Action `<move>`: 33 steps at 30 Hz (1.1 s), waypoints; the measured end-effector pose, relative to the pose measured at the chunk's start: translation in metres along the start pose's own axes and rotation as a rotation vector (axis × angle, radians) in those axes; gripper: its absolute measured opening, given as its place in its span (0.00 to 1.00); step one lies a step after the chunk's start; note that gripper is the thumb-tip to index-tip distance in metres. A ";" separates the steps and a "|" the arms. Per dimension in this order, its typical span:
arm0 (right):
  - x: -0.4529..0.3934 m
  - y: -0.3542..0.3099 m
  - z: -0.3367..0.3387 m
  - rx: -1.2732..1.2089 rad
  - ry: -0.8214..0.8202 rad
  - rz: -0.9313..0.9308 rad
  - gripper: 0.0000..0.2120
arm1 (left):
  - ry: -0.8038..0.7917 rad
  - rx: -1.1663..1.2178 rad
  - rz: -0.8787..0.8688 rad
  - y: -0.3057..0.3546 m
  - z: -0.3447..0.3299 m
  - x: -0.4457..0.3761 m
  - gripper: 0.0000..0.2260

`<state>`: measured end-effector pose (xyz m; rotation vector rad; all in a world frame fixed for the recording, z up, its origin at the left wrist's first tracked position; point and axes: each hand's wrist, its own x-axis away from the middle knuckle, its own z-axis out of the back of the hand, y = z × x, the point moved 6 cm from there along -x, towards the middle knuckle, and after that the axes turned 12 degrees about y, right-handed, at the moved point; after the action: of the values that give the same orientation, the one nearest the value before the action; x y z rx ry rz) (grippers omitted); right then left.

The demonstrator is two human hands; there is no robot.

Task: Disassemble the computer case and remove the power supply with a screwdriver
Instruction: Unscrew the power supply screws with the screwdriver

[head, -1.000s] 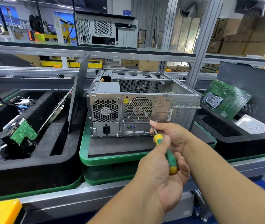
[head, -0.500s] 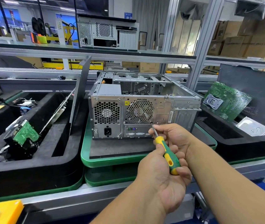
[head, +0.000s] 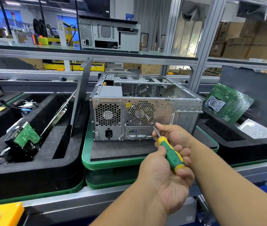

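The silver computer case stands with its side open on a green tray, rear panel facing me. The power supply, with a honeycomb grille and a black socket, sits in the case's left rear. My left hand grips the green and yellow handle of the screwdriver. My right hand pinches the metal shaft close to the tip. The tip touches the rear panel at the lower right of the round fan grille.
A black foam tray on the left holds a hard drive, cards and a leaning side panel. The right tray holds a green motherboard and a silver drive. Another case stands on the upper shelf.
Both hands have lifted the screwdriver, so its tip has moved from the port area up to the lower right of the fan grille. The case has not moved.
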<state>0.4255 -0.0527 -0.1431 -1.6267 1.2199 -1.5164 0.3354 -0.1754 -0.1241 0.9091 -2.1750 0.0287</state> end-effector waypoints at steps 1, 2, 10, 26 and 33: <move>-0.001 -0.001 0.001 -0.011 -0.007 0.002 0.20 | -0.008 0.000 0.008 0.000 0.000 -0.001 0.18; -0.002 -0.001 0.002 -0.023 -0.011 0.012 0.22 | -0.014 -0.003 0.010 0.000 -0.001 -0.002 0.17; 0.048 -0.061 0.001 0.959 0.638 0.848 0.15 | -0.011 -0.056 -0.022 0.001 -0.002 0.001 0.10; -0.005 -0.168 -0.061 1.559 0.088 0.642 0.27 | 0.041 0.021 0.015 0.005 0.009 -0.010 0.25; -0.013 -0.154 -0.057 1.147 -0.150 0.391 0.09 | -0.004 -0.038 -0.030 0.003 0.001 0.000 0.14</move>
<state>0.4050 0.0299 -0.0016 -0.6591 0.3557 -1.3688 0.3328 -0.1732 -0.1235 0.9209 -2.1579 -0.0294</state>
